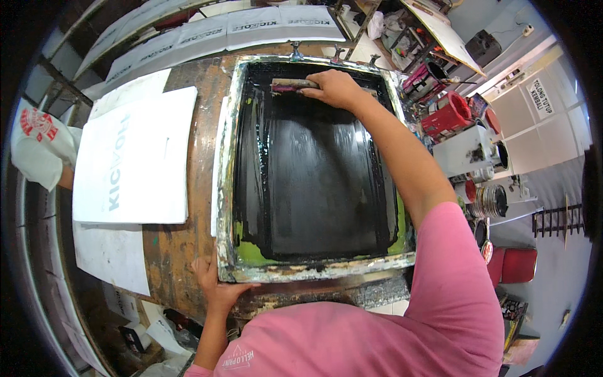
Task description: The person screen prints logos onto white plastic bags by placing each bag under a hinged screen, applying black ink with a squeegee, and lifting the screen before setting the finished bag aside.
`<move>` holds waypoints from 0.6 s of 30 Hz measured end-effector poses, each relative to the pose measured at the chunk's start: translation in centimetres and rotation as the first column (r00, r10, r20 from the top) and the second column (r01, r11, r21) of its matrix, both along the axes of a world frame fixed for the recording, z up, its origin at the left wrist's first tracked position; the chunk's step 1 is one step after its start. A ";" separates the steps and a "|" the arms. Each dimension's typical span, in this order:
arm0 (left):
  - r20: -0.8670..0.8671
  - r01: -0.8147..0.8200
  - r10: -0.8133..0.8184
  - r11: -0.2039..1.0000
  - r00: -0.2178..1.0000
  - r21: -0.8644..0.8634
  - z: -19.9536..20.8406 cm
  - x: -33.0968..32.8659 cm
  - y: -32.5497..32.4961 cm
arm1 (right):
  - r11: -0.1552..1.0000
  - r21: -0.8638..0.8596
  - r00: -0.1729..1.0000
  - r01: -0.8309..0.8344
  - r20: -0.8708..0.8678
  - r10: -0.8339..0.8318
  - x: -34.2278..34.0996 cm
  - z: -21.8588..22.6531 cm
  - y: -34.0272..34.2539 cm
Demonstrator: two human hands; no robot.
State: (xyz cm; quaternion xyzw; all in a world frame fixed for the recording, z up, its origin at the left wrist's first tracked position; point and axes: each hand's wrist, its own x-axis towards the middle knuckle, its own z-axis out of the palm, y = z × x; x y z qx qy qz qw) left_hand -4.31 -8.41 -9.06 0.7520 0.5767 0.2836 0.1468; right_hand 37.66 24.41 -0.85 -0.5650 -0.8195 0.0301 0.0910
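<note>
My right hand grips a wooden-handled squeegee near the far end of a printing screen. Black ink covers most of the screen's mesh, with green showing at its near corners. The ink-stained screen frame lies on a worn wooden table, and hinge clamps stand at its far edge. Against the frame's near left corner rests my left hand, its thumb stretched along the near edge and its fingers beside the left edge. It holds nothing that I can see. The surface under the screen is hidden.
Left of the screen lies a stack of printed white sheets. A person in a white shirt stands beyond it. More printed sheets lie on a rack at the back. Ink cans and a red bucket crowd the right side, near a red chair.
</note>
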 end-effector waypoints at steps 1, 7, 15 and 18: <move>0.027 0.007 -0.008 1.000 1.000 0.014 0.3 0.2 0.1 | 0.999 -0.053 1.000 0.007 -0.002 -0.007 0.4 0.9 -1.0; 0.155 -0.082 0.080 0.997 0.985 0.008 0.9 1.0 -0.9 | 0.952 -0.305 0.998 0.019 -0.044 -0.034 -6.8 7.1 -21.5; 0.696 -0.081 0.129 0.992 0.706 -0.102 -0.5 1.7 -1.3 | 0.991 0.094 0.994 0.093 -0.057 -0.088 -9.9 7.9 -36.1; 0.719 -0.125 -0.045 0.975 0.693 0.182 7.7 4.6 1.2 | 0.932 0.334 0.986 0.142 0.031 -0.162 -10.8 12.1 -35.7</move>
